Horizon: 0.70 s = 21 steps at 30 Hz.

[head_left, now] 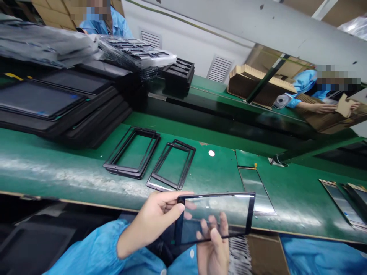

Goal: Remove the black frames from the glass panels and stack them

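Between both hands I hold a black-framed clear touch panel (229, 217), tilted above the bench's front edge. My left hand (155, 217) grips its left end, thumb on the near face and fingers behind. From below, my right hand (213, 248) supports the lower edge, its thumb in front and its fingers showing through the glass. Beyond the panel, two small stacks of black frames, a left stack (143, 172) and a right stack (185, 172), lie on the green bench. A thin clear panel with an orange tab (255, 179) lies flat to the right.
Black trays with dark screens (51, 95) are piled at the left. Bagged parts (137, 53) and a black tray stack (179, 72) stand behind. More panels (341, 202) lie at the right. A green post (321, 149) rises there. Two people in blue work across the bench.
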{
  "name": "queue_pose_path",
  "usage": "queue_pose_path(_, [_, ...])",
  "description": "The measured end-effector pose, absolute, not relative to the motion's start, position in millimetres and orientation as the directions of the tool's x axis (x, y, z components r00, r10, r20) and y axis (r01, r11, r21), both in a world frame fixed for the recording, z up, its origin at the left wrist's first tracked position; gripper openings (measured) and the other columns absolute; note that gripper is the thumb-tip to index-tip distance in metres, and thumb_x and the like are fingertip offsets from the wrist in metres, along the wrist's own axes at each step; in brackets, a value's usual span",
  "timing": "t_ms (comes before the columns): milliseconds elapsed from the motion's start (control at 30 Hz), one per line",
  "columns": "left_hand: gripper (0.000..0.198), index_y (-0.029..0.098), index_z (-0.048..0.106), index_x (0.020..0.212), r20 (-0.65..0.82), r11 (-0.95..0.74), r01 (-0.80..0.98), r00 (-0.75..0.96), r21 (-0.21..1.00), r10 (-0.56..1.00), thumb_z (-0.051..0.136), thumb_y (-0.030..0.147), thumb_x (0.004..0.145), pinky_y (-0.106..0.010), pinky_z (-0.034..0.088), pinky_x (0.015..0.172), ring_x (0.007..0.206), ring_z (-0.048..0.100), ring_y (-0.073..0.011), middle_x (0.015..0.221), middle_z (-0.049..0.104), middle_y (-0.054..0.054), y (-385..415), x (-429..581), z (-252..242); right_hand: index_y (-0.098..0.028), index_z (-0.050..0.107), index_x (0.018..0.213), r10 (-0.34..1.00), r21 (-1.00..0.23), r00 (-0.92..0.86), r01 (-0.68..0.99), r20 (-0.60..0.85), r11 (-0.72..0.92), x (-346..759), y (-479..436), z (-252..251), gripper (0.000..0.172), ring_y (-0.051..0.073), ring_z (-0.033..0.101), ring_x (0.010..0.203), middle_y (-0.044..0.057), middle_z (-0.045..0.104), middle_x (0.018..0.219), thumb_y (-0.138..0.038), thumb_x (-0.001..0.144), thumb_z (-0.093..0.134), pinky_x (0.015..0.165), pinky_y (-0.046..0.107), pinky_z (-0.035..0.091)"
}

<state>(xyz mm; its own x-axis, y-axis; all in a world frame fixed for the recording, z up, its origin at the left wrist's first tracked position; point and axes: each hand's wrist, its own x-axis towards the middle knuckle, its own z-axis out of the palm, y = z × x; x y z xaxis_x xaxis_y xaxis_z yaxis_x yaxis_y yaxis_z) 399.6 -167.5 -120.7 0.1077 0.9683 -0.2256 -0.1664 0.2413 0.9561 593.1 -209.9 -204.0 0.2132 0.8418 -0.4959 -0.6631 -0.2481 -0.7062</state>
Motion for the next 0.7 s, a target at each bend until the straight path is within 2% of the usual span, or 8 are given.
queue_pose_path(100, [0.038,0.016,0.078,0.128,-0.200,0.219,-0.154,0.125,0.964,0.972,0.069,0.032,0.095,-0.030,0.066,0.076,0.081,0.082,-0.0240,0.099,0.086,-0.010,-170,399,-115,-0.051,0.065,0.123,0.835,-0.711,0.231,-0.660,-0.499,-0.242,593,-212,-202,0.060,0.021,0.082,0.080,-0.008,0.082,0.095,-0.044,0.071,0.093,0.059,0.030,0.061])
queue_pose_path(267, [0.044,0.021,0.077,0.132,-0.186,0.192,-0.066,0.091,0.979,0.978,0.073,0.027,0.089,-0.031,0.065,0.083,0.096,0.082,-0.0279,0.123,0.081,-0.012,-163,390,-105,-0.049,0.066,0.120,0.845,-0.726,0.241,-0.650,-0.478,-0.225,588,-215,-198,0.057,0.021,0.082,0.078,-0.007,0.082,0.094,-0.043,0.070,0.093,0.059,0.029,0.062])
queue_pose_path(367, [0.039,0.024,0.081,0.127,-0.147,0.143,0.047,0.105,0.989,0.984,0.073,0.024,0.088,-0.031,0.063,0.088,0.109,0.078,-0.0295,0.120,0.082,-0.009,-155,381,-99,-0.046,0.068,0.114,0.854,-0.746,0.231,-0.621,-0.467,-0.240,586,-216,-195,0.051,0.022,0.082,0.078,-0.007,0.082,0.091,-0.046,0.070,0.093,0.057,0.029,0.061])
queue_pose_path(433, [0.033,0.024,0.082,0.122,-0.170,0.155,0.092,0.191,0.984,0.967,0.069,0.026,0.092,-0.029,0.063,0.081,0.103,0.080,-0.0279,0.117,0.083,-0.008,-150,374,-96,-0.042,0.069,0.112,0.869,-0.779,0.219,-0.574,-0.444,-0.253,587,-214,-190,0.052,0.022,0.082,0.075,-0.006,0.081,0.089,-0.047,0.067,0.095,0.055,0.030,0.061])
queue_pose_path(533, [0.036,0.021,0.078,0.131,-0.264,0.254,0.080,0.401,0.964,0.877,0.062,0.028,0.099,-0.026,0.061,0.068,0.081,0.081,-0.0227,0.108,0.085,-0.008,-146,368,-98,-0.037,0.065,0.124,0.904,-0.836,0.195,-0.491,-0.380,-0.246,590,-204,-178,0.066,0.022,0.078,0.066,-0.004,0.081,0.082,-0.042,0.066,0.096,0.047,0.028,0.058])
queue_pose_path(633, [0.041,0.020,0.070,0.141,-0.315,0.335,0.052,0.501,0.941,0.806,0.058,0.030,0.103,-0.023,0.059,0.066,0.082,0.081,-0.0204,0.111,0.084,-0.011,-147,369,-108,-0.035,0.045,0.151,0.920,-0.865,0.188,-0.445,-0.343,-0.231,595,-189,-165,0.091,0.019,0.075,0.063,-0.004,0.080,0.078,-0.035,0.072,0.091,0.047,0.023,0.058])
queue_pose_path(700, [0.042,0.020,0.069,0.142,-0.340,0.379,0.027,0.507,0.925,0.792,0.057,0.033,0.104,-0.022,0.057,0.063,0.083,0.080,-0.0199,0.117,0.082,-0.013,-150,373,-118,-0.034,0.032,0.160,0.921,-0.870,0.183,-0.431,-0.344,-0.239,598,-181,-159,0.099,0.016,0.074,0.064,-0.003,0.080,0.080,-0.034,0.078,0.088,0.049,0.020,0.058])
